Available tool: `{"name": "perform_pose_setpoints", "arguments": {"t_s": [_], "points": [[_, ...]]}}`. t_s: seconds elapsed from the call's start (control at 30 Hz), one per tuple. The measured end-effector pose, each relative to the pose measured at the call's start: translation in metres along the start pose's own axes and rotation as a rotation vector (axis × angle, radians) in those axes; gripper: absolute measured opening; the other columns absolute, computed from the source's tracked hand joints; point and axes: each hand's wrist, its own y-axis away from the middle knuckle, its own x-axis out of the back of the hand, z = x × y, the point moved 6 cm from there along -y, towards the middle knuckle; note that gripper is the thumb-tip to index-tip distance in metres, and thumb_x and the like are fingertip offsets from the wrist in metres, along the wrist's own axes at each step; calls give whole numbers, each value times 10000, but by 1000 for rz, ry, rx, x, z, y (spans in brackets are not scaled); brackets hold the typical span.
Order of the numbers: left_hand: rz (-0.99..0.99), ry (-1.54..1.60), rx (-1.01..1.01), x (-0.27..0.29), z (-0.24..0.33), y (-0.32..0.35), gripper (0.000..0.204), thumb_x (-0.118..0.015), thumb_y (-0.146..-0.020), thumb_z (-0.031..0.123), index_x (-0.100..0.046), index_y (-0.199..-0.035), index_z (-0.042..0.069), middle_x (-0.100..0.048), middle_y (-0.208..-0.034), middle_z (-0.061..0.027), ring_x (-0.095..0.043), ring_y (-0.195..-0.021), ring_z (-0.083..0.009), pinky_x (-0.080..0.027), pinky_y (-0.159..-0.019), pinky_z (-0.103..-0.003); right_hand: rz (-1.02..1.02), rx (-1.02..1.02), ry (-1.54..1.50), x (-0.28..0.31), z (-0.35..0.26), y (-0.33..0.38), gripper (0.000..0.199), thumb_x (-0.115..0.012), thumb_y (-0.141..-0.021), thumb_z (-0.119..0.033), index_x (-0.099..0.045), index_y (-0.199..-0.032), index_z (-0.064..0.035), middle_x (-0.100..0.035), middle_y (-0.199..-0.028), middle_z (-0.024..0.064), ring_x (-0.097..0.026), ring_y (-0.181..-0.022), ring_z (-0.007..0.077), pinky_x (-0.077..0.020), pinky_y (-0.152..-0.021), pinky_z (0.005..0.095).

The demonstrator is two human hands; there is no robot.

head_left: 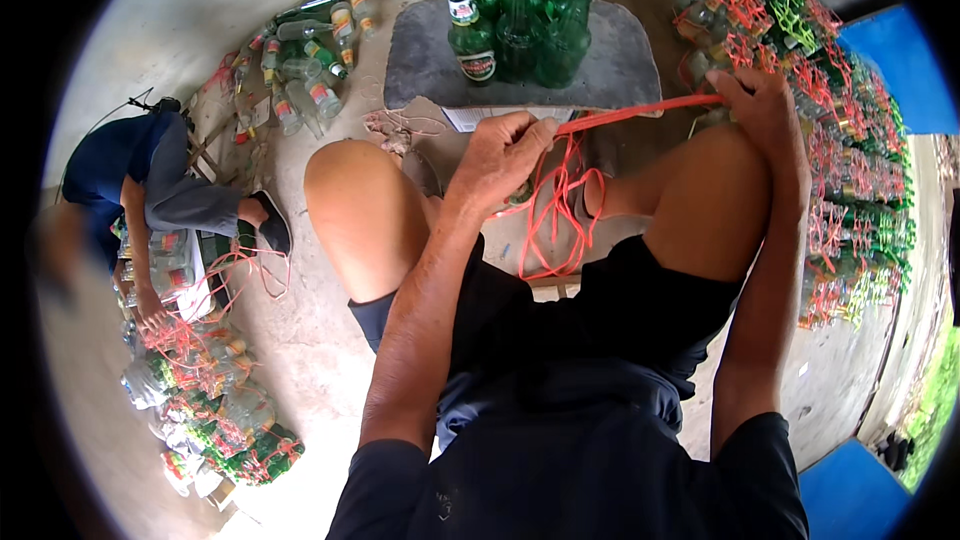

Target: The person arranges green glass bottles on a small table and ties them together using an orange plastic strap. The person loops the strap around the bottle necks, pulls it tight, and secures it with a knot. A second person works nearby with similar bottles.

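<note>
Tied-bottle stack (850, 190) fills right side of frame. Grey table (620, 55) at upper centre, carrying green bottles (518, 35). Left hand (503, 155) mid-frame, right hand (765, 105) upper right: both grips closed on red cord (640, 114), straight between them, loose loops hanging below.

I count the person's 2 hands (505, 152) (762, 105), 1 co-worker (190, 175) and 1 grey slab (422, 52). It carries at least 6 green bottles (518, 38).
</note>
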Motion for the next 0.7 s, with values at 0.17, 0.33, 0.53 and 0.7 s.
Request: {"name": "perform_pose_setpoints", "arguments": {"t_s": [0.17,0.33,0.53,0.7], "points": [[-17,102,59,1,3,6,366,-684,-1012,356,-654,-796,61,-444,-642,96,-348,-573,-17,-272,-512,-229,16,1,30,2,14,0,448,-717,-957,-307,-552,-690,12,-418,-574,-2,-369,-582,63,-352,-510,326],[-15,264,108,9,7,11,330,-683,-1013,349,-634,-820,86,-423,-625,88,-315,-536,-28,-240,-491,-227,4,-48,-44,-1,19,0,410,-742,-921,-386,-725,-788,2,-535,-587,107,-480,-562,157,-439,-577,365],[-50,320,90,7,7,11,275,-686,-1013,303,-646,-869,71,-416,-647,95,-309,-545,-24,-240,-486,-221,-7,-28,29,6,17,0,397,-733,-920,-387,-706,-783,-15,-550,-597,117,-506,-566,176,-447,-591,368],[-50,271,112,13,4,15,254,-679,-1017,276,-652,-882,63,-415,-655,99,-307,-551,-21,-238,-487,-218,-26,64,65,-7,11,-3,437,-733,-910,-378,-616,-704,-10,-540,-599,131,-519,-568,249,-453,-602,386]]}}
